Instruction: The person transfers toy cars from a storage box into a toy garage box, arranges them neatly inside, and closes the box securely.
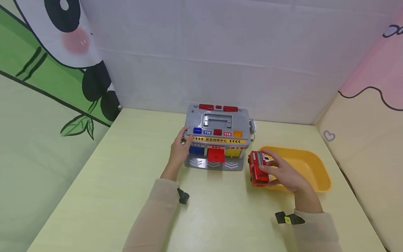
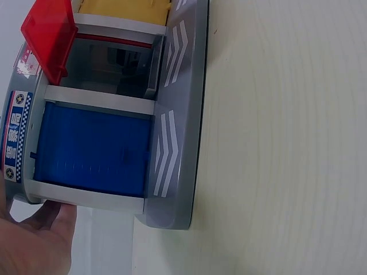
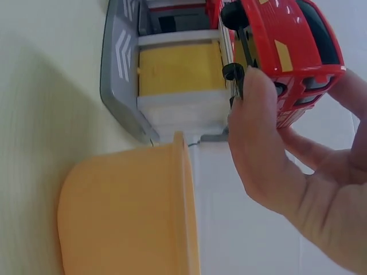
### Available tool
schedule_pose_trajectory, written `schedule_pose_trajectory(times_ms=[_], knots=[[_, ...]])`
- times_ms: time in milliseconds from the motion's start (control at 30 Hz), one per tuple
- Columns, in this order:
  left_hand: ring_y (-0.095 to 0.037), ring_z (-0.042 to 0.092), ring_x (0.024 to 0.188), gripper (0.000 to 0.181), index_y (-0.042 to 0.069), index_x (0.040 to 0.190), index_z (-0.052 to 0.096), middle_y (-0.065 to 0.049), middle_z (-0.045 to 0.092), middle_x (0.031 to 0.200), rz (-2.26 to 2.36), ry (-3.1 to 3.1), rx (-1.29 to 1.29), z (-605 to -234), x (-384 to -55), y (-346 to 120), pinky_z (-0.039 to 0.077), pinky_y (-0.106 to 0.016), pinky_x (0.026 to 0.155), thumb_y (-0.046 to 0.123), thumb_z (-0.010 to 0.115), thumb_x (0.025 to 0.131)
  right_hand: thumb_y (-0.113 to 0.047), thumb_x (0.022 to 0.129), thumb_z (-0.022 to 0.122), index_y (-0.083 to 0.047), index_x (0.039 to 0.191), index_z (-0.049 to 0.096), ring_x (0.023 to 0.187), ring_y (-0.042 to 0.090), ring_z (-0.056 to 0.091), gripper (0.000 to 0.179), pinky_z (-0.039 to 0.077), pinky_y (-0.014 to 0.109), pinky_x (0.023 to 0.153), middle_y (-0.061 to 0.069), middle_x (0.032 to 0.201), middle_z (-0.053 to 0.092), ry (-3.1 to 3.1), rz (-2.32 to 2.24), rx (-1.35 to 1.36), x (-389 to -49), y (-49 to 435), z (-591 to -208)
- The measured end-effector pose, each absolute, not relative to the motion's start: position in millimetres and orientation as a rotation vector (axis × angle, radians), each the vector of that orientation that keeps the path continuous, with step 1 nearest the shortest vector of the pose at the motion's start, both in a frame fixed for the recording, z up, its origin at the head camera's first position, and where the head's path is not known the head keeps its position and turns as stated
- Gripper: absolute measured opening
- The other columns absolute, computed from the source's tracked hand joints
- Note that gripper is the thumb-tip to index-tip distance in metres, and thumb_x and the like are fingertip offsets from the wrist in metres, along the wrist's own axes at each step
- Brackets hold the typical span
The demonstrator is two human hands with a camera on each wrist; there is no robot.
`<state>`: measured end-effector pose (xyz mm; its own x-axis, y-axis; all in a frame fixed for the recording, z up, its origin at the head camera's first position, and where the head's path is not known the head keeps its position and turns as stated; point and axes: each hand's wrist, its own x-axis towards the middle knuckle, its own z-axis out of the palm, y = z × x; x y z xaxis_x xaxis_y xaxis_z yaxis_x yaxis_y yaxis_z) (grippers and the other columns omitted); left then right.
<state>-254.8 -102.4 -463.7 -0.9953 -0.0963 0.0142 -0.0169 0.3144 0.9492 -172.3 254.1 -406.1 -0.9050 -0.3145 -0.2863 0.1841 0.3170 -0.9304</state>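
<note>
A grey toy garage [image 1: 217,140] stands at the back of the table, with a blue door [image 2: 94,149], a yellow door [image 3: 180,69] and a red door [image 2: 50,37] between them. The red door is swung up and out, so the middle bay lies exposed. My left hand [image 1: 180,151] grips the garage's left end by the roof edge; some of its fingers are hidden. To the right of the garage, my right hand [image 1: 284,173] holds a red toy fire truck [image 1: 259,168] between thumb and fingers, raised beside the left rim of a yellow tub [image 1: 315,157].
The pale wooden table [image 1: 217,217] runs toward me in front of the garage. A light cloth wall [image 1: 220,70] rises right behind it, and printed panels border both sides. A small grey piece [image 1: 253,125] with a coiled cord sits on the garage's right side.
</note>
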Motion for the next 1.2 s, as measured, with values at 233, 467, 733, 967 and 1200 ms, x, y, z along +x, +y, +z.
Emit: schedule_pose_trajectory(times_ms=[233, 467, 733, 967, 1200], knots=[[-0.035, 0.044, 0.129, 0.049, 0.033, 0.146, 0.04, -0.01, 0.044, 0.146, -1.799, -2.492, 0.106, -461.7, -252.7, -102.0, 0.044, -0.051, 0.097, 0.047, 0.048, 0.1, -0.019, 0.096, 0.064, -0.009, 0.153, 0.021, 0.096, 0.036, 0.057, 0.072, 0.057, 0.049, 0.069, 0.027, 0.117, 0.043, 2.183, -1.62, -0.13, -169.2, 236.6, -410.4], [-0.037, 0.044, 0.128, 0.048, 0.034, 0.146, 0.04, -0.012, 0.044, 0.146, -1.808, -2.491, 0.112, -460.1, -250.8, -102.1, 0.047, -0.05, 0.094, 0.046, 0.049, 0.1, -0.02, 0.094, 0.066, -0.011, 0.152, 0.026, 0.098, 0.036, 0.057, 0.071, 0.057, 0.048, 0.069, 0.026, 0.119, 0.042, 2.144, -1.634, -0.075, -166.6, 219.7, -418.5], [-0.037, 0.043, 0.13, 0.048, 0.032, 0.146, 0.041, -0.013, 0.043, 0.146, -1.801, -2.481, 0.106, -462.8, -250.7, -102.1, 0.045, -0.05, 0.097, 0.044, 0.049, 0.1, -0.02, 0.094, 0.067, -0.011, 0.152, 0.025, 0.096, 0.036, 0.058, 0.073, 0.057, 0.048, 0.067, 0.027, 0.122, 0.04, 2.101, -1.656, -0.071, -164.9, 206.3, -425.5], [-0.037, 0.043, 0.13, 0.047, 0.032, 0.145, 0.041, -0.012, 0.045, 0.146, -1.782, -2.489, 0.106, -462.1, -249.6, -102.2, 0.042, -0.053, 0.099, 0.043, 0.05, 0.1, -0.021, 0.093, 0.068, -0.012, 0.152, 0.027, 0.098, 0.036, 0.058, 0.072, 0.057, 0.048, 0.065, 0.026, 0.122, 0.043, 2.097, -1.652, -0.058, -166.8, 196.2, -436.3], [-0.037, 0.044, 0.129, 0.047, 0.032, 0.145, 0.042, -0.012, 0.045, 0.145, -1.786, -2.482, 0.1, -461.7, -249.6, -102.6, 0.043, -0.052, 0.098, 0.043, 0.05, 0.1, -0.022, 0.093, 0.069, -0.014, 0.151, 0.029, 0.103, 0.037, 0.057, 0.071, 0.057, 0.046, 0.065, 0.025, 0.122, 0.045, 2.098, -1.638, -0.006, -171.1, 186.2, -441.6]])
